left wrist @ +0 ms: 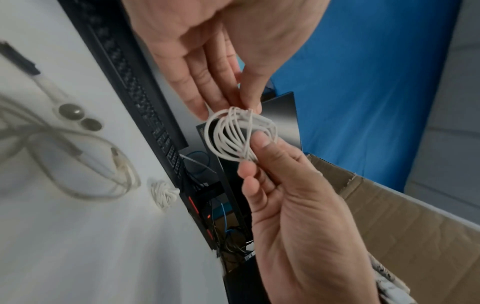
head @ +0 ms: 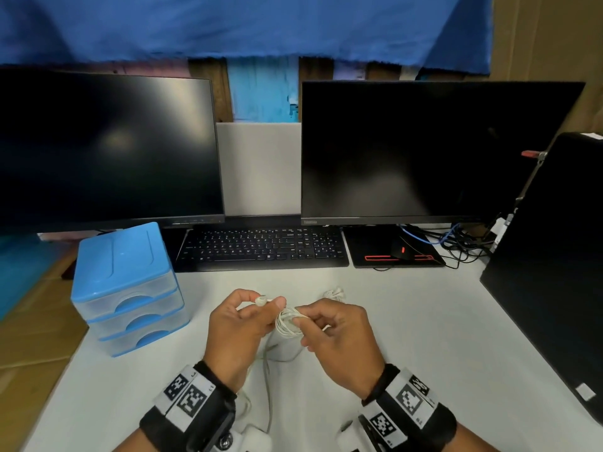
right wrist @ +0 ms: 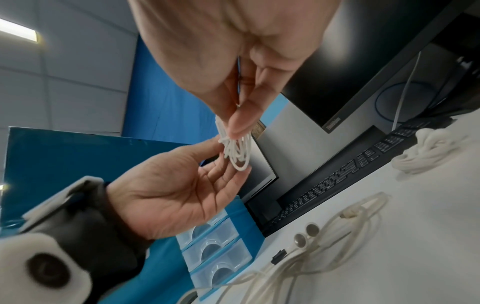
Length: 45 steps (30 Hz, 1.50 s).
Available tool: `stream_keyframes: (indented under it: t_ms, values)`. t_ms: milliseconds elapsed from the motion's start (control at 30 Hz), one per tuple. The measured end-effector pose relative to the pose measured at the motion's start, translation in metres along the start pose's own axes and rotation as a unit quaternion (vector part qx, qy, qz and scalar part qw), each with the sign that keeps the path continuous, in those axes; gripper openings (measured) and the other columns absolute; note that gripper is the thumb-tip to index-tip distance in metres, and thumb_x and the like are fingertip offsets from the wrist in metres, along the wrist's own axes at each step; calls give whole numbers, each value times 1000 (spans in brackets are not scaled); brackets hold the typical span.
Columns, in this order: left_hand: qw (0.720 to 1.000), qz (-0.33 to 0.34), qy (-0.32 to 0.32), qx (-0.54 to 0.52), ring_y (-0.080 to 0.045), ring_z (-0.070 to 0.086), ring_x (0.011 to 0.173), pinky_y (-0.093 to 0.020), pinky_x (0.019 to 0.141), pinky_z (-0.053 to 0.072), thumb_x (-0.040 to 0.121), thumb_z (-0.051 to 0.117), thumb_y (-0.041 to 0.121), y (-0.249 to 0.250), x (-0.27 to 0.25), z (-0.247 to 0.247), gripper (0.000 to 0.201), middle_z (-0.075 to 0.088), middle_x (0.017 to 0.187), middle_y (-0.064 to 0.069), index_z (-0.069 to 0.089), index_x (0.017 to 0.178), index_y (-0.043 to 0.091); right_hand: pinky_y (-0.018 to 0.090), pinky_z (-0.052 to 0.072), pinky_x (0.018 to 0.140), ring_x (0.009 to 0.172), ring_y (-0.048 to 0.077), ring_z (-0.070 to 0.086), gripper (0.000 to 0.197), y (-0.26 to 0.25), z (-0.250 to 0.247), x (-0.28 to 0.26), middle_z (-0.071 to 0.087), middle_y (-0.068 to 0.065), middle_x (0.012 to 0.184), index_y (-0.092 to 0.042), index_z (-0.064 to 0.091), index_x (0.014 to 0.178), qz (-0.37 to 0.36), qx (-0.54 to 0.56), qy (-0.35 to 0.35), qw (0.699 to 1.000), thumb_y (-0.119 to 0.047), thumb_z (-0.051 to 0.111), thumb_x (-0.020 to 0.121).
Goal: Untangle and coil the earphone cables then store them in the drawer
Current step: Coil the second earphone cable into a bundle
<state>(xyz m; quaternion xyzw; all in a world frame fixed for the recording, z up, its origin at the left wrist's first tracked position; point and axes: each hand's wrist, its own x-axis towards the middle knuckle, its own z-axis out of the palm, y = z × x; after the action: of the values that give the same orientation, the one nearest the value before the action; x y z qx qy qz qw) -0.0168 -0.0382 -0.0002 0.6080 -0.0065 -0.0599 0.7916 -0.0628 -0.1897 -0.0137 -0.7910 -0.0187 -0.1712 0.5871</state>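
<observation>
Two hands: my left hand (head: 239, 324) and right hand (head: 339, 337) both pinch the small coil (head: 288, 321) above the desk.
Done: one bundle (head: 334, 293) lies just beyond.
Left: loose earphones (right wrist: 324, 236) nearest me; drawer unit (head: 130, 288), far left, closed.

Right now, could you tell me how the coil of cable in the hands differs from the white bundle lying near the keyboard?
The coil in the hands is held above the desk by the left hand and right hand; the bundle near the keyboard lies untouched on the desk. The coil in the hands forms open, loose rings; the bundle near the keyboard looks compact and wrapped tight. Both are white earphone cable.
</observation>
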Motion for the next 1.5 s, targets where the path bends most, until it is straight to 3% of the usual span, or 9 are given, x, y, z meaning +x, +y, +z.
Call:
stream_keyframes:
  t_ms: [67, 200, 433, 567, 700, 900, 1033, 1167, 1500]
  values:
    - [999, -38, -14, -19, -32, 65, 68, -43, 77, 54, 68, 79, 11, -2, -1, 1, 28, 70, 79, -29, 54, 81, 10, 39, 60, 60, 59, 18, 70, 10, -1, -2, 1, 75, 0, 76, -20, 77, 87, 11, -6, -28, 1000, -13, 70, 86]
    - [996, -79, -35, -9, -31, 68, 71, -38, 74, 59, 67, 78, 18, -11, 2, -1, 25, 73, 82, -23, 63, 81, 4, 30, 57, 55, 56, 18, 68, 7, -1, -4, 1, 75, 7, 72, -15, 78, 86, 52, 12, -59, 997, -14, 71, 86]
    - [992, -28, -103, 67, -32, 72, 91, -43, 85, 57, 80, 70, 26, -12, -2, 1, 24, 76, 95, -17, 77, 93, 7, 25, 51, 49, 51, 16, 62, 7, -2, -9, 7, 72, 8, 64, -8, 76, 81, 95, 49, -46, 993, -10, 72, 86]
    - [989, -15, -117, 87, -24, 72, 74, -29, 66, 58, 67, 80, 7, -10, 1, -3, 21, 76, 88, -18, 77, 87, 7, 22, 48, 50, 53, 7, 59, 4, -1, -13, 10, 69, -2, 64, -9, 77, 81, 94, 59, -36, 993, -10, 74, 84]
    - [985, -20, -136, 107, -23, 70, 71, -25, 62, 56, 72, 74, -11, -8, 5, -7, 21, 75, 86, -20, 73, 90, 0, 32, 58, 75, 79, 10, 67, 6, 3, -9, 9, 72, -7, 90, -21, 77, 82, 91, 25, -31, 995, -16, 75, 83]
    - [982, -26, -155, 109, -23, 71, 73, -27, 67, 58, 73, 74, -8, -8, 6, -8, 18, 76, 86, -18, 73, 90, -1, 31, 59, 61, 73, 23, 70, 6, -2, -9, 7, 73, 24, 89, -1, 70, 89, 165, 119, -65, 977, -7, 70, 87]
    - [973, -2, -168, 159, -24, 71, 75, -27, 66, 56, 79, 73, 0, -7, 9, -12, 12, 76, 87, -15, 75, 90, 3, 25, 55, 57, 71, 18, 69, 7, 0, -7, 7, 75, 18, 85, -6, 74, 89, 159, 93, -70, 980, -11, 70, 88]
    - [953, 3, -207, 222, -33, 71, 80, -42, 78, 57, 79, 73, -2, -3, 16, -22, 15, 75, 88, -17, 77, 87, 9, 27, 57, 61, 73, 17, 68, 13, 0, -3, 5, 76, 17, 88, -4, 71, 96, 168, 96, -107, 975, -13, 63, 94]
    - [972, -104, -179, 112, -23, 72, 72, -29, 69, 59, 77, 68, -12, 0, 17, -22, 22, 75, 88, -22, 70, 98, -6, 27, 57, 64, 84, 15, 65, 16, -5, -8, 9, 71, 12, 93, -8, 75, 97, 214, 145, -135, 956, -11, 59, 95]
